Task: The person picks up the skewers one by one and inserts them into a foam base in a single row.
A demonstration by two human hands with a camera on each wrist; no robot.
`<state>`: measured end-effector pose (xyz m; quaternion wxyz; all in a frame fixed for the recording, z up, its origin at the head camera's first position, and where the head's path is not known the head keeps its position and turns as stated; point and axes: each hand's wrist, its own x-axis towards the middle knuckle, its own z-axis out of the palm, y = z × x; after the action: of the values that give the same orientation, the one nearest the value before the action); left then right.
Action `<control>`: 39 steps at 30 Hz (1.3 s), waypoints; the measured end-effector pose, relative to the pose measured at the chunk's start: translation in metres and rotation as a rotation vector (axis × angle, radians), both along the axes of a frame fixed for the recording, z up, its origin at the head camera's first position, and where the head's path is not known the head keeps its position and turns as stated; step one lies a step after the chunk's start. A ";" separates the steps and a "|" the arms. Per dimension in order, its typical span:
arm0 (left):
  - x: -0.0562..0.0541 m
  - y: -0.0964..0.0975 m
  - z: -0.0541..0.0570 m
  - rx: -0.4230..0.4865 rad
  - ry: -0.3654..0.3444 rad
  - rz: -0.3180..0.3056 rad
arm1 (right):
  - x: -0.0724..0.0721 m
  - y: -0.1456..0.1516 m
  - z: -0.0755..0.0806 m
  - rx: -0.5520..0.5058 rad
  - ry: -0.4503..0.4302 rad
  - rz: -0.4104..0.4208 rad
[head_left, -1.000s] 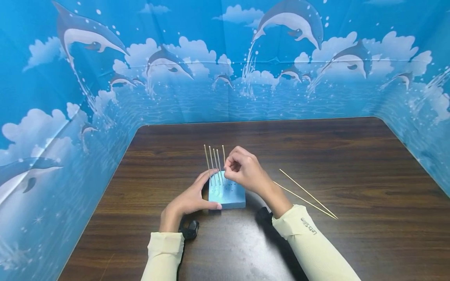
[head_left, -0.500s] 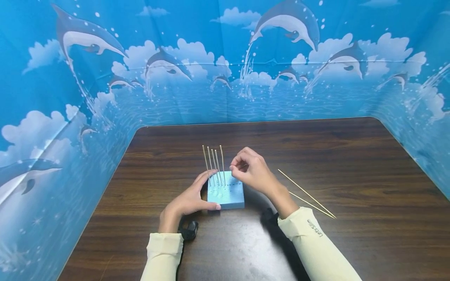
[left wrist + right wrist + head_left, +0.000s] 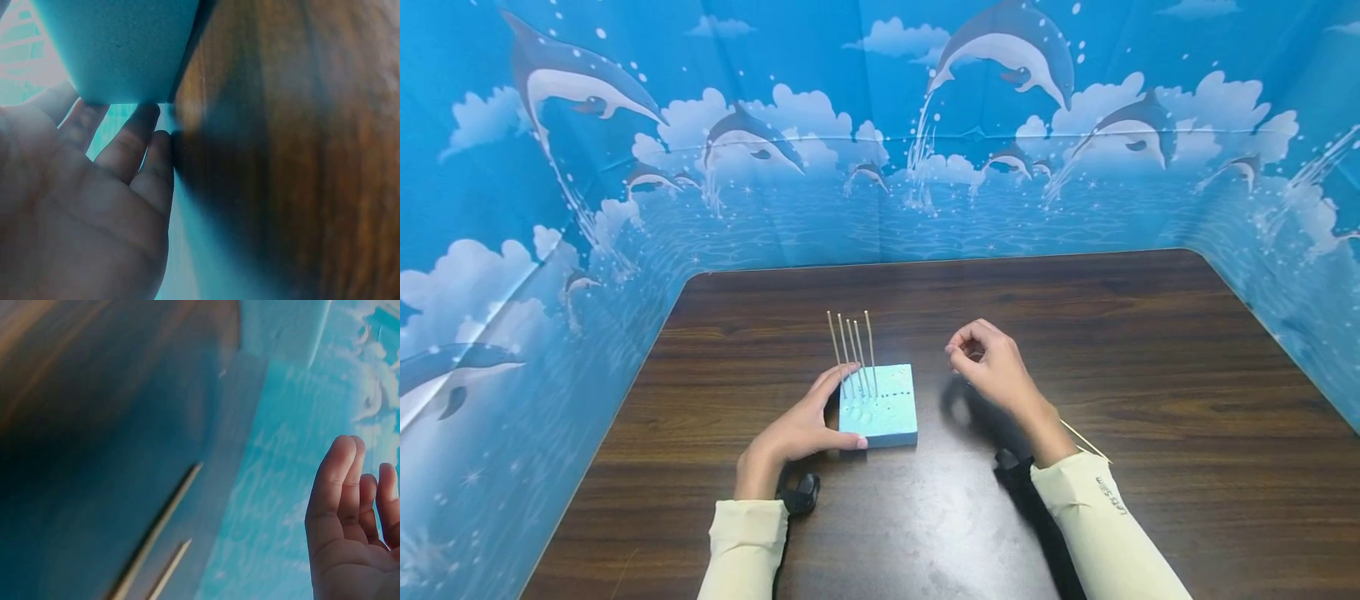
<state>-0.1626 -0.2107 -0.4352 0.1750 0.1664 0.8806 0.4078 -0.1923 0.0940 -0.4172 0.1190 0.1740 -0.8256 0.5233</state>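
Head view: your left hand point(image 3: 801, 427) grips the blue block point(image 3: 891, 417) on the table point(image 3: 1165, 358), five sticks point(image 3: 871, 354) standing in it, holes point(image 3: 895, 394) at right unfilled; your relaxed right hand point(image 3: 992, 362) holds nothing visible; two loose sticks point(image 3: 156, 531) lie right.

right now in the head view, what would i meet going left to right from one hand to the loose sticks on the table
Left hand → blue block → right hand → loose sticks, partly hidden.
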 end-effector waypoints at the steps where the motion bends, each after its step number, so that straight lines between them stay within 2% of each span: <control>1: 0.000 0.000 0.000 0.002 0.000 -0.001 | 0.000 0.005 -0.003 0.004 -0.004 -0.015; 7: 0.000 0.000 -0.001 0.010 0.001 -0.001 | 0.000 0.035 -0.015 0.001 -0.056 -0.103; 13: -0.001 0.000 -0.001 0.013 0.007 -0.002 | 0.003 0.062 -0.020 -0.011 -0.128 -0.180; 15: -0.001 0.000 -0.002 0.014 0.011 -0.004 | 0.004 0.069 -0.020 0.020 -0.156 -0.203; 19: -0.001 0.000 -0.002 0.010 0.008 -0.001 | 0.006 0.084 -0.020 0.163 -0.185 -0.234; 31: 0.000 0.001 0.000 -0.002 -0.002 0.004 | 0.009 0.103 -0.026 0.479 -0.253 -0.130; 39: -0.001 0.001 -0.001 0.003 0.001 0.001 | 0.010 0.100 -0.028 0.576 -0.287 -0.064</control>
<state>-0.1632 -0.2096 -0.4365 0.1741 0.1662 0.8801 0.4092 -0.1821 0.1936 -0.4451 -0.0364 0.0989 -0.9532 0.2833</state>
